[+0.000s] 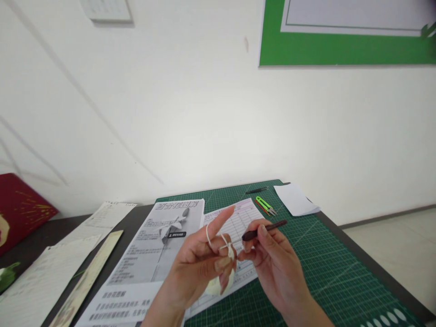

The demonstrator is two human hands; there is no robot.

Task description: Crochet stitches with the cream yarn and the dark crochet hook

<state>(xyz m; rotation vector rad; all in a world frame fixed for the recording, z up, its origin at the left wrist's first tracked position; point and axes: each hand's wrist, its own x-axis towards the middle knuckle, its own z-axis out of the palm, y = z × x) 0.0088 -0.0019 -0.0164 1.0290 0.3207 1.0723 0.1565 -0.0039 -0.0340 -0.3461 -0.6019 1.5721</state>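
My left hand (200,263) pinches a small pale crochet piece (218,285) between thumb and fingers, with its index finger stretched up. White yarn (208,236) loops round that index finger and runs down to the stitches. A crochet hook (265,230) with a dark brown handle lies across the fingers of my right hand (277,259), which is closed round it. Its tip points left toward the yarn, and whether the tip sits inside a loop is too small to tell. Both hands are close together above the printed sheets.
A green cutting mat (327,268) covers the dark table. On it lie a printed pattern sheet (136,268), a gridded form (243,213), green thread snips (264,204), a black pen-like tool (257,190) and white paper (296,200). Handwritten sheets (51,268) lie left; a white wall (204,113) stands behind.
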